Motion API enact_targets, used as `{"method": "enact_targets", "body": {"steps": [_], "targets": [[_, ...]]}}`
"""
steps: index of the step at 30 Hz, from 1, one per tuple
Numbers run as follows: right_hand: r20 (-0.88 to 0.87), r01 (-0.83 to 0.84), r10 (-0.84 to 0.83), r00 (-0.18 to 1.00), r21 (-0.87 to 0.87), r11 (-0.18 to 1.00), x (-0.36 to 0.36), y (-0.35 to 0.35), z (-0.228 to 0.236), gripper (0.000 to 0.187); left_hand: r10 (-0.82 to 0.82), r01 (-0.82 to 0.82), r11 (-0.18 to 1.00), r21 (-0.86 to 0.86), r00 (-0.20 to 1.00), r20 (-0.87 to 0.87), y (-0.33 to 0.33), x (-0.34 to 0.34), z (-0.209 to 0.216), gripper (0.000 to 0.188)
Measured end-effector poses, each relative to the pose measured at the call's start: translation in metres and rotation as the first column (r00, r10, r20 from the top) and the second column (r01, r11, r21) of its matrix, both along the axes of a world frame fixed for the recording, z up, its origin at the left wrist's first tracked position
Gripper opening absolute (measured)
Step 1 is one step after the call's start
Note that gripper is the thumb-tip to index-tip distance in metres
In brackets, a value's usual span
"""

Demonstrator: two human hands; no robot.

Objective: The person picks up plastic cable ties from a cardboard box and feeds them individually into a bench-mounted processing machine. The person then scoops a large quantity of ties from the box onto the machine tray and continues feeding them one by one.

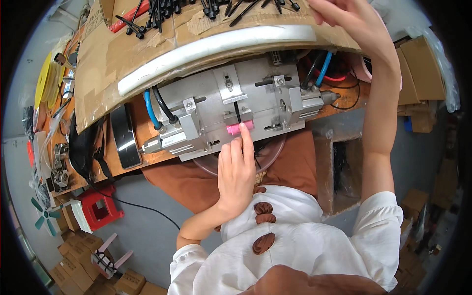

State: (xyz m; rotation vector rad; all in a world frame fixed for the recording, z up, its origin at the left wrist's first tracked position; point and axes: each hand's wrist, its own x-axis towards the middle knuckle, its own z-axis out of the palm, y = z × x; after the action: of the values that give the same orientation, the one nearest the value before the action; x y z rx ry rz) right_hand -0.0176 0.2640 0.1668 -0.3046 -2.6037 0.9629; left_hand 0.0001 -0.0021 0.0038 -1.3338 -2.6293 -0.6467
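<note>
My left hand (pixel 237 169) reaches in from below. Its index finger rests on a small pink cylinder (pixel 239 128), the other visible fingers are curled, and the thumb is hidden. A thin black strip (pixel 237 110) runs from the metal block to the pink cylinder. Both lie at the middle of a silver metal fixture (pixel 255 78) with a pneumatic cylinder on each side. My right hand (pixel 344 17) is raised at the upper right, over the cardboard; its fingers stretch left, partly cut off by the frame, and nothing shows in them. Several slender black pieces with thick ends (pixel 211 7) lie left of it.
A cardboard sheet (pixel 98 83) with a white curved strip (pixel 216 51) overhangs the fixture. Blue hoses (pixel 151 110) enter the cylinders. A phone (pixel 125 137) and black straps (pixel 86 147) lie on the wooden table at left. A clear round bowl (pixel 206 165) sits below the fixture.
</note>
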Motion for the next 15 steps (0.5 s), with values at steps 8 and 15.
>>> {"method": "enact_targets", "body": {"steps": [8, 15], "targets": [[-0.403, -0.228, 0.089, 0.911, -0.311, 0.923, 0.072, -0.060, -0.057, 0.024, -0.099, 0.097, 0.993, 0.074, 0.995, 0.024, -0.001, -0.038, 0.054, 0.059], [-0.258, -0.133, 0.171, 0.951, 0.160, 0.978, 0.090, -0.145, -0.161, 0.052, -0.204, 0.292, 0.929, 0.229, 0.917, -0.343, 0.089, -0.190, 0.109, 0.026]]}}
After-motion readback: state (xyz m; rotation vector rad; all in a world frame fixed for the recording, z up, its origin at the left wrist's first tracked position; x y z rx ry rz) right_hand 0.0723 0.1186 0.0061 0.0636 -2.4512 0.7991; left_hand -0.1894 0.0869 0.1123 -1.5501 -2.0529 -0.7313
